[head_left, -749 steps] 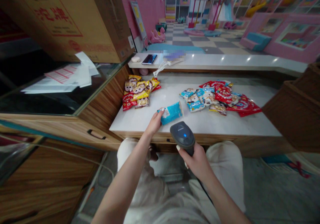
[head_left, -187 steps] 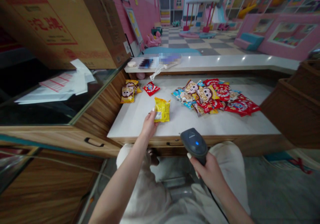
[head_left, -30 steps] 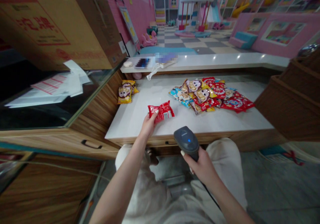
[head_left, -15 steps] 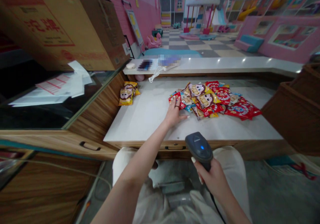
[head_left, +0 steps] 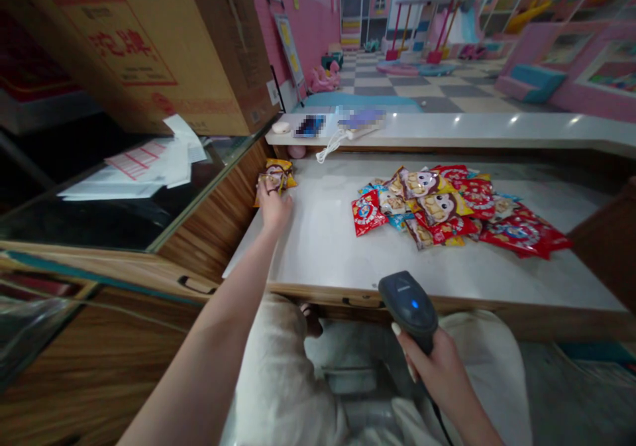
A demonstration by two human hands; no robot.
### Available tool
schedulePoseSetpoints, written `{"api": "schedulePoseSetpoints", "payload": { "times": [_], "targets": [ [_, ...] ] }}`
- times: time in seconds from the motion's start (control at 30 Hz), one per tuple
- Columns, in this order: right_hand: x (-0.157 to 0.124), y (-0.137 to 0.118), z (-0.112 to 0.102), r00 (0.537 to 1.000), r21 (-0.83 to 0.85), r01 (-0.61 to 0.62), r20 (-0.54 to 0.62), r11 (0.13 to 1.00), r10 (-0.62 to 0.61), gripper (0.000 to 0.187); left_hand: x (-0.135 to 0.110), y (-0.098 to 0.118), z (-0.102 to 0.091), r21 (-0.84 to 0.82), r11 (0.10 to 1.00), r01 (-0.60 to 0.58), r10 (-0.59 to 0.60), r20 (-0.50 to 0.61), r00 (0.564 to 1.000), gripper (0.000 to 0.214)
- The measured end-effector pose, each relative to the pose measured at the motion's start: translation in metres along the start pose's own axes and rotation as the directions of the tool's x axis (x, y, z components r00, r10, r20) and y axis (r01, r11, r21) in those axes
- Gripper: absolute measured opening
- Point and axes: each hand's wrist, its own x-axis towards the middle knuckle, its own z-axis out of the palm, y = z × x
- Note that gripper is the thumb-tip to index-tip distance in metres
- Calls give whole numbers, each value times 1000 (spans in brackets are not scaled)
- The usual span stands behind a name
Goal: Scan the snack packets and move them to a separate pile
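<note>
Moved from the heap, the left hand (head_left: 273, 211) now lies on yellow monkey-print snack packets (head_left: 275, 175) near the far-left corner of the white surface (head_left: 318, 247), its grip unclear. The right hand (head_left: 437, 373) stays closed around a black handheld barcode scanner (head_left: 410, 307), apart from the heap of red, yellow and blue snack packets (head_left: 432, 211).

left hand (head_left: 273, 211) stretched forward, right hand (head_left: 436, 374) curled closed, low.

The left hand (head_left: 273, 209) rests on yellow monkey-print snack packets (head_left: 275, 175) at the far left of the white counter (head_left: 318, 247). At bottom centre, the right hand (head_left: 437, 373) grips a black barcode scanner (head_left: 408, 303). Right of centre lies a heap of red and blue snack packets (head_left: 437, 207)
</note>
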Motion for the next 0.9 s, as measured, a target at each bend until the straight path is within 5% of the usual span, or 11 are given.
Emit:
{"api": "schedulePoseSetpoints", "payload": {
  "times": [0.1, 0.23, 0.47, 0.53, 0.6, 0.73, 0.8, 0.9],
  "targets": [
    [-1, -2, 0, 1000, -41, 9, -13, 999, -10, 51, 16, -15, -5, 113, 993, 27, -31, 40, 999, 98],
    [-4, -5, -2, 1000, -37, 2, -7, 999, -2, 45, 16, -17, -2, 45, 999, 24, -26, 50, 998, 91],
    [-6, -7, -4, 1000, -20, 20, 10, 1000, -20, 38, -38, 9, -14, -349, 935, 60, -59, 13, 998, 80],
    [-8, -11, -4, 999, -9, 33, 21, 999, -33, 37, -67, 21, -19, -568, 813, 127, -115, 56, 992, 67],
    [-9, -17, -3, 998, 1, 52, 39, 999, -52, 34, -99, 33, -22, -744, 606, 282, -187, 211, 959, 51],
    [-12, -29, 1, 993, 4, 74, 88, 997, -74, 31, -150, 48, -20, -744, 241, 624, -201, 590, 782, 29],
    [-14, -34, 5, 992, 1, 85, 97, 996, -85, 30, -165, 52, -16, -703, 169, 691, -172, 669, 723, 26],
    [-16, -38, 11, 991, 10, 100, 89, 995, -100, 29, -175, 53, -11, -710, 189, 678, -123, 668, 734, 39]
  ]
}}
